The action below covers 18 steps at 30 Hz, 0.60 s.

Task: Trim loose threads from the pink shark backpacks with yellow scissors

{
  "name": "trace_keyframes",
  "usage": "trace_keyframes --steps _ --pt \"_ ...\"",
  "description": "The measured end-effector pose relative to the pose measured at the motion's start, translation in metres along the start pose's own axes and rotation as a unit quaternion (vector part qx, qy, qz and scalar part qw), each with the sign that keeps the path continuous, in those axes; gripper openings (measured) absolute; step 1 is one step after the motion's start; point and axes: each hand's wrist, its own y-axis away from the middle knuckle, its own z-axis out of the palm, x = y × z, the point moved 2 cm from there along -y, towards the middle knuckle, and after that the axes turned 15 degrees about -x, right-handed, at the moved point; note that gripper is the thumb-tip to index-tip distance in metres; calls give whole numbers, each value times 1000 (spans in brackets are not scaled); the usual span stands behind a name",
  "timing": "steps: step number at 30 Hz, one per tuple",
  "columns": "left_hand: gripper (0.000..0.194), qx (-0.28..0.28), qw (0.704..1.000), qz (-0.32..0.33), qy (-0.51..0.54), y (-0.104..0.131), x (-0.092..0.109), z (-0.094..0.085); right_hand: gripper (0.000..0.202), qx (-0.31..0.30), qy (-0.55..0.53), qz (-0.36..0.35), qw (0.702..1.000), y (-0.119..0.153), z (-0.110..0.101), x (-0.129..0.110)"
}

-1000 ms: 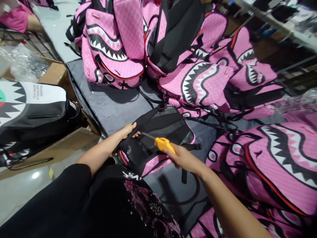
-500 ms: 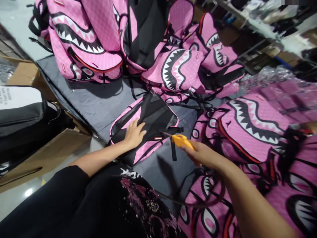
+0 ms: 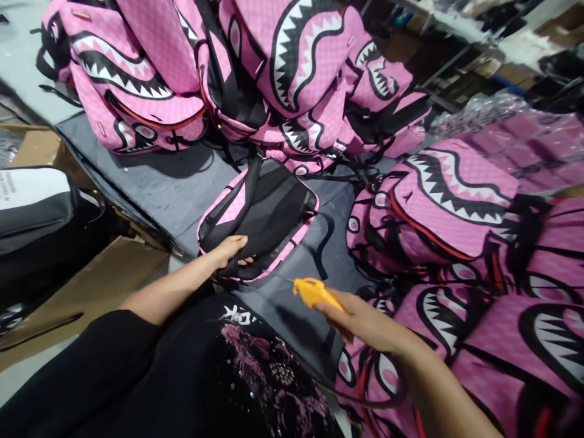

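Note:
A small pink and black backpack [image 3: 278,198] lies with its padded back and shoulder straps facing up. My left hand [image 3: 232,250] is closed on the black shoulder strap at its near edge, thumb on top and fingers curled beneath. In my right hand [image 3: 349,313] is a yellow air blow gun [image 3: 314,292] with a thin nozzle. The nozzle points left, toward the backpack's near side, and is apart from it. A dark hose [image 3: 365,401] curves below my right forearm.
Pink shark-mouth backpacks stand along the back [image 3: 137,73] and crowd the right side [image 3: 456,201]. Plastic-wrapped pink packs [image 3: 524,146] lie farther right. At left are a black and white bag [image 3: 36,201] and an open cardboard box [image 3: 100,292]. Grey sheeting [image 3: 150,188] covers the table.
My left hand has gone from lying on the backpack to gripping its strap, now drawn toward me. The blow gun has moved nearer me. Another pink backpack now covers the black panel behind.

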Motion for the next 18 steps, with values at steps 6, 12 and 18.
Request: trace_keyframes --steps 6,12,18 --pt "45 144 978 36 -147 5 -1 15 39 172 61 33 983 -18 -25 -4" --pt "51 200 858 86 -465 -9 10 46 34 217 180 81 956 -21 -27 -14" --pt "57 95 913 159 -364 0 14 14 36 112 219 113 963 -31 56 -4"
